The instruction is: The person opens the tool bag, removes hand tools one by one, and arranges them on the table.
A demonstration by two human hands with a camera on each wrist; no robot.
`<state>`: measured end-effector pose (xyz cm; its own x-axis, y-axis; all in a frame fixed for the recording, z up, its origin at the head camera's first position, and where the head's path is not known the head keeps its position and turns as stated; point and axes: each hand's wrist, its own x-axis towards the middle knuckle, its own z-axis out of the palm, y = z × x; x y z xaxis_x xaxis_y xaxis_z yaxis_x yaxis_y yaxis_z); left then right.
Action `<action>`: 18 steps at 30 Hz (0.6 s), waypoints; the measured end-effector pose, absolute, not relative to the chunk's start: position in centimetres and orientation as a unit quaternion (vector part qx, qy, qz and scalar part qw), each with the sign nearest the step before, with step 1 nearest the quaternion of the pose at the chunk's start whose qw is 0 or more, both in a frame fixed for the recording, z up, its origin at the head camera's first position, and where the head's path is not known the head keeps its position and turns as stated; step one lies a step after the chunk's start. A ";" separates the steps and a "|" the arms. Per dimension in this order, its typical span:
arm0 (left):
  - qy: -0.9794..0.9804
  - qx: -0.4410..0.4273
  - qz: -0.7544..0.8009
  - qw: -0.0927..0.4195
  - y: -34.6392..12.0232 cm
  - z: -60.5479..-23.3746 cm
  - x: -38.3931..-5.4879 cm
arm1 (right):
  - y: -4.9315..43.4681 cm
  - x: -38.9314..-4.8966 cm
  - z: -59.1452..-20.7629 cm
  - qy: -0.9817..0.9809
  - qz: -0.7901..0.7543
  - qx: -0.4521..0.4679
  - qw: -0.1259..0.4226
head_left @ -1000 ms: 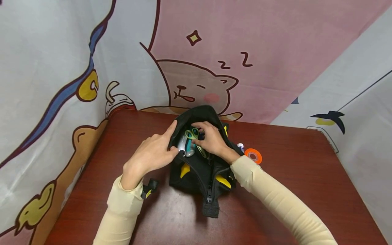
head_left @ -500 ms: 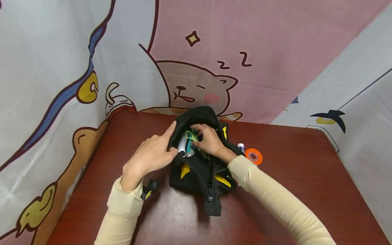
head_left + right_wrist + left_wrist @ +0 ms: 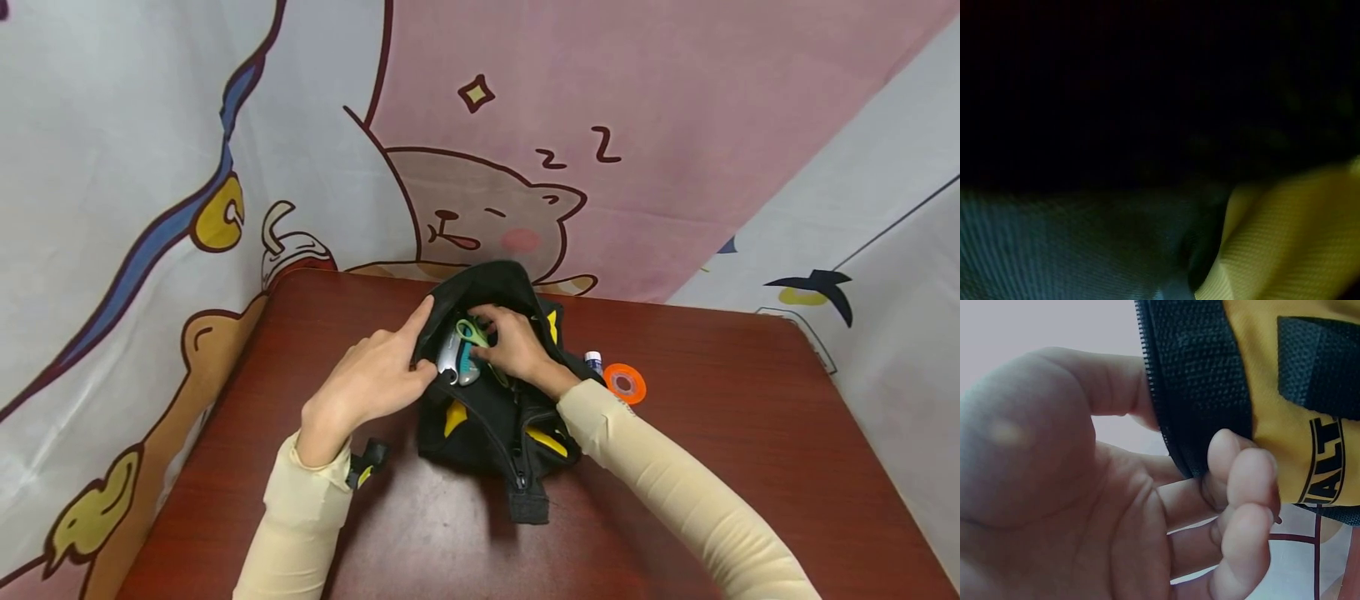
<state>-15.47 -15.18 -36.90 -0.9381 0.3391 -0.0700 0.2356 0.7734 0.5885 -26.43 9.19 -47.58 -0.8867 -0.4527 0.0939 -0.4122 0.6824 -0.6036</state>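
Observation:
A black and yellow tool bag (image 3: 465,433) lies unzipped on the table, its mouth spread wide. My left hand (image 3: 371,379) grips the left rim of the mouth. In the left wrist view, the zipper edge of the bag (image 3: 1200,381) runs between the thumb and curled fingers of that hand (image 3: 1116,506). My right hand (image 3: 517,346) reaches inside, fingers curled at the green-handled scissors (image 3: 471,332), covering part of them. Beside the scissors lie a silver-grey tool (image 3: 448,357) and a teal and grey tool (image 3: 468,367). The right wrist view is mostly dark, with bag fabric (image 3: 1291,244) below.
An orange tape roll (image 3: 625,384) and a small white-capped bottle or stick (image 3: 593,361) lie right of the bag. The bag's zipper-end tab (image 3: 528,507) points toward the front of the brown table (image 3: 750,433). Printed cloth (image 3: 675,125) hangs behind.
My right hand has shifted slightly down and left over the scissors, hiding more of them. The bag's zipper-end tab has swung a little right. My left hand stays on the rim.

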 end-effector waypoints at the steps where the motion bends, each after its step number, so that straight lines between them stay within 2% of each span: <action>1: 0.937 0.153 0.300 0.087 -15.2 -36.9 -15.5 | 9.2 -26.5 -47.6 0.917 -0.321 -0.236 0.033; 18: 0.936 0.153 0.304 0.090 -15.0 -36.9 -15.5 | 8.9 -26.6 -48.0 0.920 -0.312 -0.231 0.057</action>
